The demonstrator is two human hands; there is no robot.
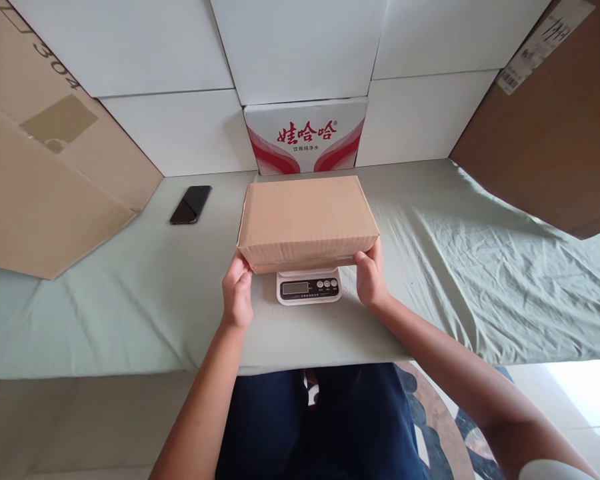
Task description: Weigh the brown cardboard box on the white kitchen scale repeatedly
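Observation:
A closed brown cardboard box (307, 212) is held level between my two hands, over a white kitchen scale (309, 299). My left hand (238, 290) grips the box's near left corner, and my right hand (371, 275) grips its near right corner with the thumb on the front face. The scale's front shows a display and several round buttons; its weighing plate is mostly hidden under the box. Whether the box rests on the plate or hangs just above it, I cannot tell.
A black smartphone (191, 205) lies on the green cloth (180, 293) to the left. Behind stands a white-and-red printed carton (307, 137) among white panels. Large cardboard boxes flank the table at left (55, 200) and right (555, 140).

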